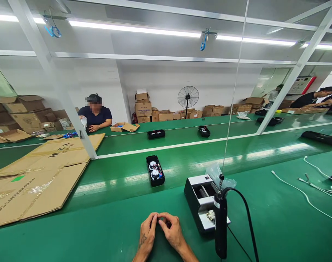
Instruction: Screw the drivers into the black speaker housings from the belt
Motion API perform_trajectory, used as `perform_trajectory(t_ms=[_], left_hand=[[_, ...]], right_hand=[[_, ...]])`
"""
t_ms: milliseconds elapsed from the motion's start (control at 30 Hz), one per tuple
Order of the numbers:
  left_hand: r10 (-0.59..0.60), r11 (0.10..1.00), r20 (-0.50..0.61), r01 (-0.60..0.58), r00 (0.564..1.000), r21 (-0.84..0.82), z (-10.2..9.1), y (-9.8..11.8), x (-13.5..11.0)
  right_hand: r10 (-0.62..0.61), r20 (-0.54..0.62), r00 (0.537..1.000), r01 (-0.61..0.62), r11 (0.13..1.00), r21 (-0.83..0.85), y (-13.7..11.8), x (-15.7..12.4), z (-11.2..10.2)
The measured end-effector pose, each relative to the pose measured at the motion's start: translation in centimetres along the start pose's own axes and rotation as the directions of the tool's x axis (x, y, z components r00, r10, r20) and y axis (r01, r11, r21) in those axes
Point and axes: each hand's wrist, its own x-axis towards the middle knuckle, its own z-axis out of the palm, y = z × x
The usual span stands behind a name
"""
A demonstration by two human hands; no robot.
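My left hand (pixel 147 233) and my right hand (pixel 171 229) meet fingertip to fingertip above the green worktop at the bottom centre. The fingers of both are bent and pressed together. Whatever may be between them is hidden or too small to name. Just right of my right hand stands a black and white box-shaped machine (pixel 193 203) with an open top. In front of it a black electric screwdriver (pixel 220 227) hangs upright from a wire. Beyond my hands, a black open housing (pixel 155 171) with two round silver parts lies on the belt.
A large flat cardboard sheet (pixel 43 178) covers the left side. White cables (pixel 294 187) lie at the right, and a clear plastic bag (pixel 220 176) sits behind the machine. More black housings (pixel 156 134) rest on the far belt. A co-worker (pixel 95 116) sits across the line.
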Motion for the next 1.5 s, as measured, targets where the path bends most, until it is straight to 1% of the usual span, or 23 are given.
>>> perform_trajectory(t_ms=[233, 400, 600, 767, 1167, 1500], left_hand=[[0.051, 0.999, 0.017, -0.051, 0.999, 0.000, 0.01, 0.13, -0.18], [0.040, 0.999, 0.019, -0.040, 0.999, -0.003, -0.10, -0.13, -0.16], [0.029, 0.999, 0.043, -0.028, 0.999, -0.018, -0.16, -0.74, -0.11], [0.012, 1.000, 0.056, -0.012, 0.998, 0.000, -0.16, -0.74, -0.07], [0.022, 1.000, 0.015, -0.022, 1.000, -0.010, -0.03, -0.72, 0.09], [0.047, 0.999, 0.032, -0.047, 0.998, 0.004, -0.08, -0.76, 0.01]], right_hand=[[0.018, 0.030, 0.999, -0.018, 1.000, 0.004, -0.19, 0.01, 0.02], [0.026, 0.043, 0.999, -0.026, 1.000, -0.002, -0.36, 0.00, 0.06], [0.040, 0.025, 0.999, -0.041, 0.999, 0.003, -0.24, 0.10, 0.24], [0.060, 0.038, 0.997, -0.061, 0.998, 0.001, -0.20, 0.11, 0.25], [0.016, 0.024, 1.000, -0.016, 1.000, -0.021, -0.14, 0.14, 0.15], [0.024, 0.031, 0.999, -0.024, 1.000, -0.016, -0.15, 0.11, 0.30]])
